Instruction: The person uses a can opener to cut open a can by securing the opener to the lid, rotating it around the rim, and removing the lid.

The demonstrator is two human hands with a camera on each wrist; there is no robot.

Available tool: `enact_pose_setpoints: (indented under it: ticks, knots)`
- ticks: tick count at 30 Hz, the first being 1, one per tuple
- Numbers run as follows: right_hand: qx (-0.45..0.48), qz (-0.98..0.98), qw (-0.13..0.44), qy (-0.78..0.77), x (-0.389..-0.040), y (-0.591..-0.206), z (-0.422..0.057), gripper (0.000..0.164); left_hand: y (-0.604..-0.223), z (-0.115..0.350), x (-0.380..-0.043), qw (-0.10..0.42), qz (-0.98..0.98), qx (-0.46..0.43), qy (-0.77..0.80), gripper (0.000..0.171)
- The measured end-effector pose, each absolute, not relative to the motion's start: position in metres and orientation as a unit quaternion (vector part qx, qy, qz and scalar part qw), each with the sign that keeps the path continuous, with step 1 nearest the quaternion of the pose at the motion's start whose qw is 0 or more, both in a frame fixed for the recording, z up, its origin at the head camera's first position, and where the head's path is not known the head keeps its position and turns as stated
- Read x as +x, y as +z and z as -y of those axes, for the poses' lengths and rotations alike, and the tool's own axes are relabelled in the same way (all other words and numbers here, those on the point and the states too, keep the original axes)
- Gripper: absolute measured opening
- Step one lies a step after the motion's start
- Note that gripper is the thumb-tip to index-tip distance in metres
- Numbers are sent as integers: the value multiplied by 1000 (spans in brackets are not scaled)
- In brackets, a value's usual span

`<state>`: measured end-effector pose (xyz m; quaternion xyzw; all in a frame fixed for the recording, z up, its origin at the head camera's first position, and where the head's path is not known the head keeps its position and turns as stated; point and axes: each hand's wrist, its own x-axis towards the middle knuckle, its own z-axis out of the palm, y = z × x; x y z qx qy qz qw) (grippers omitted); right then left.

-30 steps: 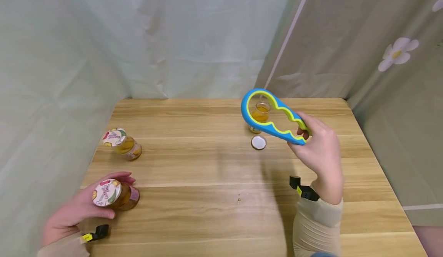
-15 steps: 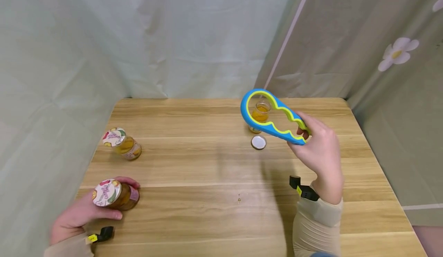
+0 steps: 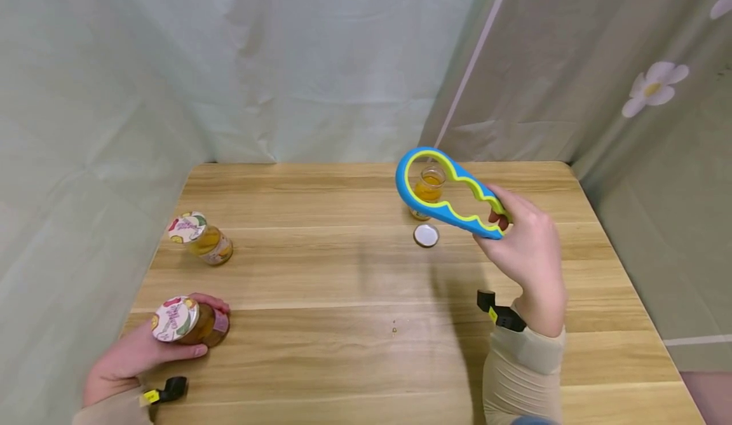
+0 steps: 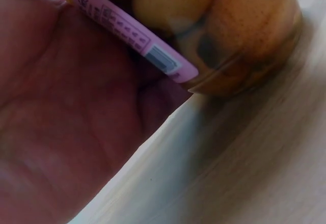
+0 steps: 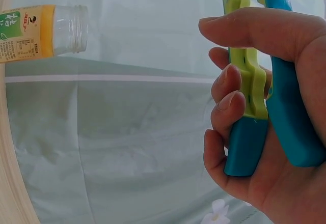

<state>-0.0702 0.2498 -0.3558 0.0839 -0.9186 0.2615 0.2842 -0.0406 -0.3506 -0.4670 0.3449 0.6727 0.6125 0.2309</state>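
At the front left, my left hand (image 3: 134,354) wraps round a glass jar (image 3: 213,330) of brownish fruit with a printed lid, its thumb on the near side and fingers on the far side. In the left wrist view the pink-labelled jar (image 4: 229,25) stands against my palm, base at the table. My right hand (image 3: 528,247) holds a blue and green jar opener (image 3: 404,182) by its handle end, raised above the table. Its wide loop overlaps an uncapped jar (image 3: 427,191) in the head view. The right wrist view shows fingers curled round the opener's handles (image 5: 295,117).
A second lidded jar (image 3: 213,247) of yellow fruit stands at the left, behind the held one. A loose lid (image 3: 426,236) lies white side up before the uncapped jar. Small drops (image 3: 394,331) dot the wooden table (image 3: 320,272). Curtains (image 3: 343,63) hang behind and beside it.
My left hand has moved in around the front jar, its fingers and thumb closing round the glass. The right hand and jar opener have stayed nearly still.
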Motion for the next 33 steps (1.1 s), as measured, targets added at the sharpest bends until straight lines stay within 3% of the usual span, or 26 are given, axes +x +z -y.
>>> enact_pose_setpoints:
  ticks: [11, 27, 33]
  knots:
    - [90, 915, 288, 267, -71, -355, -249, 56, -468, 351, -37, 210, -750, 289, 557, 65]
    - [93, 916, 290, 262, -71, -356, -249, 55, -431, 310, -49, 132, -700, 373, 595, 64]
    - [92, 918, 285, 261, -71, -356, -249, 56, -409, 276, -59, 139, -649, 413, 624, 66]
